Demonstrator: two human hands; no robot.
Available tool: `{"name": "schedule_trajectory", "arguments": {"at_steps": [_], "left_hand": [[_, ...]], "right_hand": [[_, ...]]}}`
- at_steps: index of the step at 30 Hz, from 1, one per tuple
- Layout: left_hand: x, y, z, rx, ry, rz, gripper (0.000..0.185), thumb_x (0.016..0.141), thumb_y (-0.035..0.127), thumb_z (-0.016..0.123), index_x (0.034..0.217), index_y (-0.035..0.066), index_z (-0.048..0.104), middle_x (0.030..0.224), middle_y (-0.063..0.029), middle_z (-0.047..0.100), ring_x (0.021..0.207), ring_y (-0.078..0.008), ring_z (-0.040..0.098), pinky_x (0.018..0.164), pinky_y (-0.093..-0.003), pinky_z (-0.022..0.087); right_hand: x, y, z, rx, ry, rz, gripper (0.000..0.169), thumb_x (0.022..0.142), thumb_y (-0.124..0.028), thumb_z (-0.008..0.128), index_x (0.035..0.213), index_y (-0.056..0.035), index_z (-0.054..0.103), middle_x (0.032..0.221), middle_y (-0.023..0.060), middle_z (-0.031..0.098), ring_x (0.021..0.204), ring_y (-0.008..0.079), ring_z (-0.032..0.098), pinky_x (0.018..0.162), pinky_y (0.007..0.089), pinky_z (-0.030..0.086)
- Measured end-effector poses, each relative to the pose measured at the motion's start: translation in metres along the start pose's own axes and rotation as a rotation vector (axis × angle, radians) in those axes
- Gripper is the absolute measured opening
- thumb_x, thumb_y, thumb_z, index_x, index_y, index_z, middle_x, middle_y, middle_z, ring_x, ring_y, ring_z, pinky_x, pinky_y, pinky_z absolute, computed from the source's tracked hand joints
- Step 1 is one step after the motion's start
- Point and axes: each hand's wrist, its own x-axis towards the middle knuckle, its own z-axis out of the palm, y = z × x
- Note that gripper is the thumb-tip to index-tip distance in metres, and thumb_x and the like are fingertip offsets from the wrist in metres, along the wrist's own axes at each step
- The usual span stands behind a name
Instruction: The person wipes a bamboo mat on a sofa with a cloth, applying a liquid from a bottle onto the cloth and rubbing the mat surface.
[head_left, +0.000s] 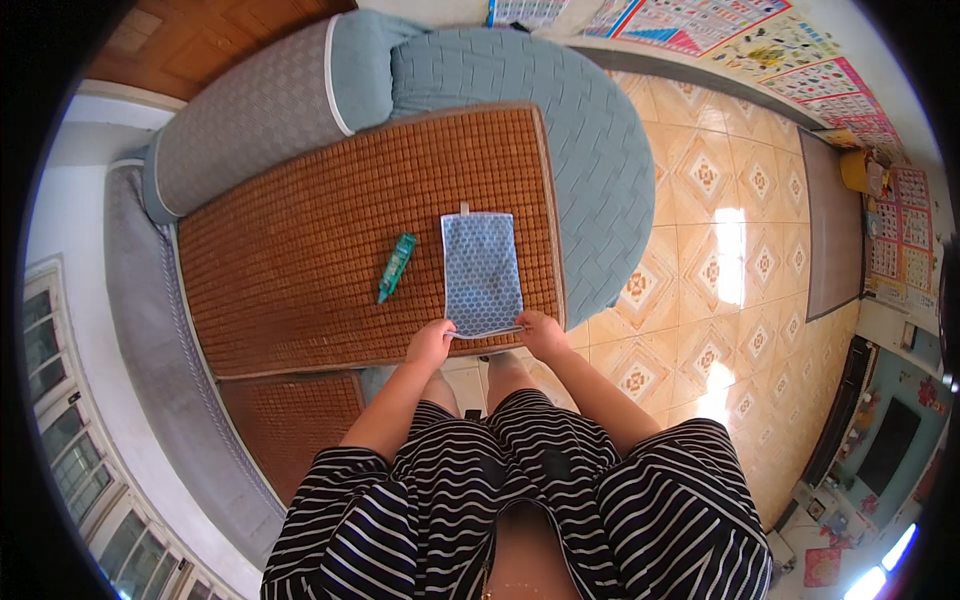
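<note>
A blue cloth with a honeycomb pattern and a pale edge is spread on the brown woven seat mat. A small light loop or tag sticks out from its far edge. My left hand pinches the near left corner, and my right hand pinches the near right corner. Between them the near edge is drawn fairly straight. Left of the cloth lies a green, pen-shaped tube or tool, touched by neither hand.
The mat covers a sofa seat with a grey-blue armrest and a rounded blue-covered end. Patterned floor tiles extend to the right, with a grey floor mat beyond. Posters hang on the wall.
</note>
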Motion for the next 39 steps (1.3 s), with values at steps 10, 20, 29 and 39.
{"name": "schedule_trajectory", "arguments": {"at_steps": [10, 20, 29, 39], "left_hand": [[0.094, -0.032, 0.03, -0.019, 0.171, -0.309, 0.042, 0.09, 0.009, 0.069, 0.129, 0.013, 0.056, 0.119, -0.0146, 0.065, 0.098, -0.0302, 0.069, 0.082, -0.0415, 0.055], [0.067, -0.059, 0.099, 0.241, 0.217, 0.014, 0.029, 0.084, 0.007, 0.071, 0.112, 0.01, 0.063, 0.121, -0.0116, 0.055, 0.111, -0.0331, 0.057, 0.095, -0.0452, 0.048], [0.111, -0.07, 0.059, 0.194, 0.212, 0.098, 0.031, 0.089, 0.011, 0.069, 0.118, 0.009, 0.059, 0.12, -0.0109, 0.062, 0.117, -0.0325, 0.057, 0.098, -0.0455, 0.046], [0.2, -0.047, -0.035, 0.053, 0.687, 0.158, 0.036, 0.096, 0.013, 0.061, 0.13, 0.006, 0.053, 0.129, -0.0168, 0.06, 0.12, -0.036, 0.057, 0.102, -0.0476, 0.045]], "right_hand": [[0.101, 0.045, 0.014, 0.048, 0.141, 0.228, 0.037, 0.084, -0.024, 0.074, 0.116, -0.008, 0.065, 0.105, 0.0136, 0.07, 0.099, 0.0351, 0.067, 0.086, 0.0443, 0.054], [0.073, 0.068, 0.079, -0.666, 0.114, -0.155, 0.039, 0.079, -0.015, 0.07, 0.118, -0.0193, 0.067, 0.131, 0.0084, 0.053, 0.125, 0.0287, 0.048, 0.108, 0.0446, 0.037], [0.138, 0.063, 0.042, -0.05, 0.013, 0.16, 0.02, 0.083, -0.018, 0.072, 0.102, -0.0092, 0.072, 0.114, 0.0125, 0.065, 0.108, 0.0342, 0.059, 0.098, 0.0471, 0.046], [0.158, 0.02, 0.089, -0.521, 0.246, -0.28, 0.047, 0.092, -0.019, 0.065, 0.138, -0.0203, 0.053, 0.145, 0.0095, 0.05, 0.133, 0.0306, 0.047, 0.112, 0.0505, 0.035]]}}
